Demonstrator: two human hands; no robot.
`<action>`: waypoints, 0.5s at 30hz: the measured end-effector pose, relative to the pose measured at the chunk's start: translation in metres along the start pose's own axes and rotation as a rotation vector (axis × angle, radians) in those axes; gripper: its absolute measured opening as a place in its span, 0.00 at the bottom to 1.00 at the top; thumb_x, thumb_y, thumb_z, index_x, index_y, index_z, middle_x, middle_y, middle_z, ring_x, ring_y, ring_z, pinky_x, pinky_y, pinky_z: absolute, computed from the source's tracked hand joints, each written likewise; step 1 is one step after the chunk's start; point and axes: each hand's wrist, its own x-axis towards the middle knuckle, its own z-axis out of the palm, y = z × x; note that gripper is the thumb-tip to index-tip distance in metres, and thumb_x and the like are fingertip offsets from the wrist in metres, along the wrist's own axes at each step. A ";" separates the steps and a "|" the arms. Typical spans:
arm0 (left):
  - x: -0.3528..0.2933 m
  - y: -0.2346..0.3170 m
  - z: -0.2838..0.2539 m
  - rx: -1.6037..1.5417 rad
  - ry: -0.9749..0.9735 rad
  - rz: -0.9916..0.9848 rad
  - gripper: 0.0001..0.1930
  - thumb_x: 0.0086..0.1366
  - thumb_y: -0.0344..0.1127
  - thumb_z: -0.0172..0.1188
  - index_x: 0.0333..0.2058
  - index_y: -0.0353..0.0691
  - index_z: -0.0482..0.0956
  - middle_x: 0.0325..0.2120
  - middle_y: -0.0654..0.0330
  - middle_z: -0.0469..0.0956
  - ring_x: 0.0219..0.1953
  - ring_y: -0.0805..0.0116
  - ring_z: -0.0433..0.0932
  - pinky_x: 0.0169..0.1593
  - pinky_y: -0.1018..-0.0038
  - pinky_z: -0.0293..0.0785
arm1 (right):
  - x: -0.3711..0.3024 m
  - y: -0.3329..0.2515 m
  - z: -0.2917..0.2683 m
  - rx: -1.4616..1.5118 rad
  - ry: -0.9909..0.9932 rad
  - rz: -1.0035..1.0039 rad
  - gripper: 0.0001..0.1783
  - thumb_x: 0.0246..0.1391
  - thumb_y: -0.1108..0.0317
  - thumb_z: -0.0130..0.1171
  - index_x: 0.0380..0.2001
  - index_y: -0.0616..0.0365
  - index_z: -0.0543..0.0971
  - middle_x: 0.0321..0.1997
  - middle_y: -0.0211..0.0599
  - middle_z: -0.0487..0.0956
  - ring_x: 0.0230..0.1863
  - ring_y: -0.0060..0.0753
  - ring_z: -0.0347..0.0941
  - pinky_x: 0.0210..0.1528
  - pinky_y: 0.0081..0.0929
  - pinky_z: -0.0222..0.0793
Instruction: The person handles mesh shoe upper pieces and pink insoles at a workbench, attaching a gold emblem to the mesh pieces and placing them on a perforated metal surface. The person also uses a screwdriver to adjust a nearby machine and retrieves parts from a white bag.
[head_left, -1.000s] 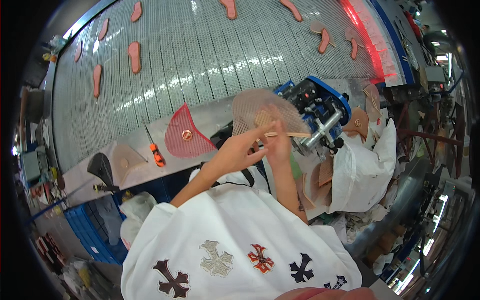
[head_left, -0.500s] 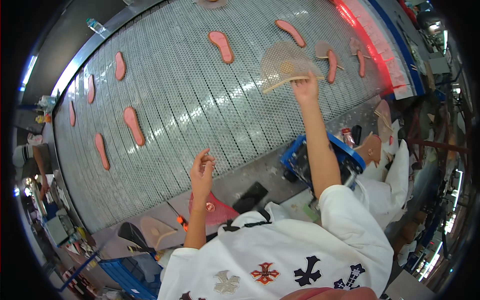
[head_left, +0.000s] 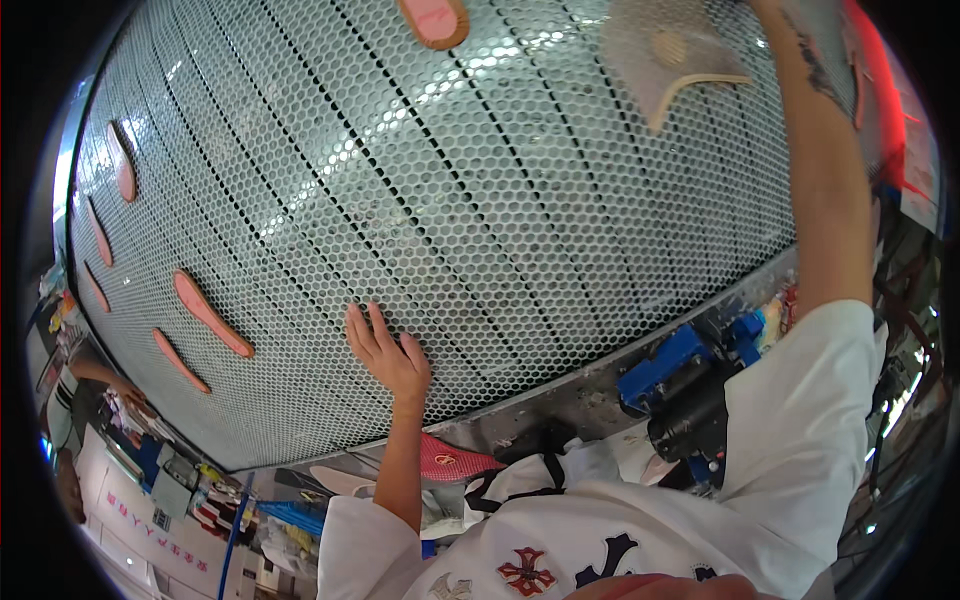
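Note:
My left hand (head_left: 390, 360) is over the near part of a grey honeycomb mesh belt (head_left: 480, 240), fingers spread and holding nothing. Whether its fingertips touch the belt I cannot tell. My right forearm (head_left: 828, 190) reaches up along the right side, and its hand is cut off by the top edge. Left of that wrist, a see-through beige mesh shoe upper (head_left: 650, 50) with a pale curved edge strip and a round tan spot lies on the belt. Pink shoe insoles with brown rims lie farther off, one at the top (head_left: 435, 20) and another (head_left: 212, 315) to the left.
Several more insoles lie along the belt's left side. At the near edge, by my shirt, is a red mesh piece (head_left: 450, 457). A blue and black machine part (head_left: 665, 370) stands below the belt on the right. Another person's arm (head_left: 110, 378) shows at the far left.
My view has shifted closer to the belt. My right hand, earlier at the beige upper's strip edge, has left the view; the upper lies apart from the arm. My left hand's fingers have spread.

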 end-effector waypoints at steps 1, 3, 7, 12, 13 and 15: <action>0.002 0.001 0.000 -0.002 0.007 0.002 0.27 0.66 0.35 0.44 0.63 0.33 0.60 0.65 0.43 0.54 0.66 0.42 0.50 0.66 0.50 0.47 | 0.004 -0.005 0.009 0.062 0.013 0.008 0.32 0.53 0.58 0.57 0.61 0.56 0.66 0.65 0.54 0.64 0.66 0.53 0.58 0.66 0.38 0.55; -0.001 0.001 -0.001 0.032 -0.006 -0.025 0.27 0.65 0.36 0.43 0.62 0.33 0.61 0.64 0.43 0.54 0.66 0.43 0.51 0.66 0.50 0.47 | 0.009 -0.030 0.000 0.166 0.037 0.010 0.34 0.53 0.59 0.58 0.62 0.56 0.65 0.66 0.54 0.62 0.68 0.54 0.54 0.69 0.39 0.51; -0.008 0.004 -0.008 0.025 0.007 -0.018 0.28 0.63 0.35 0.46 0.62 0.33 0.62 0.64 0.43 0.56 0.66 0.44 0.52 0.67 0.50 0.47 | -0.028 -0.104 -0.049 0.184 0.160 0.450 0.39 0.52 0.60 0.60 0.65 0.55 0.59 0.66 0.52 0.61 0.69 0.51 0.51 0.70 0.37 0.45; -0.023 0.004 -0.010 -0.020 0.037 -0.017 0.30 0.61 0.33 0.50 0.62 0.33 0.61 0.64 0.45 0.56 0.67 0.47 0.52 0.67 0.53 0.46 | -0.127 -0.191 -0.077 0.157 0.481 0.236 0.35 0.52 0.63 0.59 0.62 0.62 0.62 0.59 0.61 0.67 0.57 0.60 0.65 0.58 0.43 0.62; -0.021 0.002 -0.013 -0.097 0.035 -0.010 0.31 0.60 0.32 0.51 0.63 0.33 0.59 0.64 0.45 0.55 0.67 0.47 0.52 0.67 0.53 0.46 | -0.150 -0.206 -0.086 0.190 0.409 0.265 0.37 0.51 0.62 0.60 0.63 0.62 0.61 0.59 0.61 0.66 0.57 0.61 0.65 0.58 0.44 0.62; -0.021 -0.004 -0.026 -0.250 0.006 0.024 0.33 0.59 0.30 0.52 0.64 0.33 0.55 0.65 0.45 0.54 0.67 0.47 0.51 0.68 0.54 0.46 | -0.198 -0.229 -0.102 0.157 0.241 0.366 0.42 0.48 0.62 0.63 0.64 0.62 0.58 0.59 0.62 0.66 0.59 0.61 0.64 0.59 0.46 0.62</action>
